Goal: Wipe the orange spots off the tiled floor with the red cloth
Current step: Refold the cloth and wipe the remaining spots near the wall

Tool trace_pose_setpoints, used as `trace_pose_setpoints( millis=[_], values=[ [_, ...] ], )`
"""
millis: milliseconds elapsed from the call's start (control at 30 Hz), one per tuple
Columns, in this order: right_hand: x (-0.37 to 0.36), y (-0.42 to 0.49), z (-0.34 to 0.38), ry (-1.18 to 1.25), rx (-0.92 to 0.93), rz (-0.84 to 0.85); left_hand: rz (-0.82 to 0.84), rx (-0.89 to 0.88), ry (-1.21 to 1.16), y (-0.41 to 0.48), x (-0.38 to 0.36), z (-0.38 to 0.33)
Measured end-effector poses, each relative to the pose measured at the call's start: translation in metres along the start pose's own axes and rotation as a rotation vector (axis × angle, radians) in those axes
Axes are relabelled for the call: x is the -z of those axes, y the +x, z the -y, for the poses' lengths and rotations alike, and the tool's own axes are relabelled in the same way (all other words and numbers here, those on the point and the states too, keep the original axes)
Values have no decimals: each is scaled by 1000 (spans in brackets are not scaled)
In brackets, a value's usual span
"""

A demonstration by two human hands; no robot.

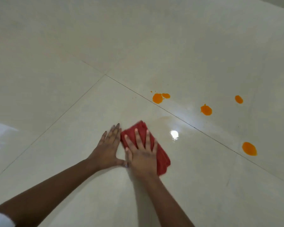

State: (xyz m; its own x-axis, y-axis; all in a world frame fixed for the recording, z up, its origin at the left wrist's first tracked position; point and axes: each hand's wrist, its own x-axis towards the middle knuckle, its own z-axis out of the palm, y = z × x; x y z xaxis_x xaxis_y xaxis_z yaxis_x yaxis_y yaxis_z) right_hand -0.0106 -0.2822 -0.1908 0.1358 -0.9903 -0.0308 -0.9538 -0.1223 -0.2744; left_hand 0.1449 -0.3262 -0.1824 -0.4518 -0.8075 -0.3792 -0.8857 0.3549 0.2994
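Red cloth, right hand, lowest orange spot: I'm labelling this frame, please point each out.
Red cloth [163, 159], head view, bare fold right of the hand.
Right hand [142, 156], head view, back of the hand.
Lowest orange spot [249, 149], head view, its middle.

Floor [56, 79] is glossy cream tile, plain apart from thin dark grout lines [193, 126] crossing just past the cloth [161, 156], and the cloth itself is a solid deep red. Spots [157, 98] are bright orange, all up and to the right of the cloth. There's also a white glare [174, 134] just right of the cloth, a faint tan smear [162, 119] off its far corner, and a bit of white sleeve [0, 220] way down left of it.
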Motion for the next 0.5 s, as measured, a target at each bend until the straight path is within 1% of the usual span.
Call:
trace_pose_setpoints(
  millis=[33, 67, 133, 200, 233, 267, 300, 333, 367, 433, 467, 500],
  values=[
    [3, 26, -11, -25, 15, 31, -23, 50, -21, 1, 4, 4],
    [9, 46, -28, -42, -43, 83, -41, 97, -31, 1, 9, 10],
    [20, 56, -63, -22, -286, 147, -14, 162, -14, -7, 18, 25],
    [21, 30, -69, -11, -465, 79, 88, 162, 31, -16, 19, 29],
    [24, 10, -49, -35, -486, 40, 113, 158, 36, -21, 23, 28],
    [27, -11, -21, 0, -452, 76, 121, 163, 30, -26, 28, 25],
    [22, -28, 4, 27, -373, 155, 129, 168, 30, -28, 29, 19],
    [16, -36, 24, 10, -278, 220, 139, 170, 42, -28, 32, 14],
    [13, -32, 33, -26, -182, 251, 141, 166, 60, -28, 35, 10],
    [17, 11, 25, -80, -48, 238, 123, 160, 102, -23, 41, 11],
    [17, 34, 10, -134, -24, 221, 109, 170, 113, -19, 42, 16],
    [20, 50, -9, -166, -49, 221, 94, 178, 117, -16, 43, 23]
  ],
)
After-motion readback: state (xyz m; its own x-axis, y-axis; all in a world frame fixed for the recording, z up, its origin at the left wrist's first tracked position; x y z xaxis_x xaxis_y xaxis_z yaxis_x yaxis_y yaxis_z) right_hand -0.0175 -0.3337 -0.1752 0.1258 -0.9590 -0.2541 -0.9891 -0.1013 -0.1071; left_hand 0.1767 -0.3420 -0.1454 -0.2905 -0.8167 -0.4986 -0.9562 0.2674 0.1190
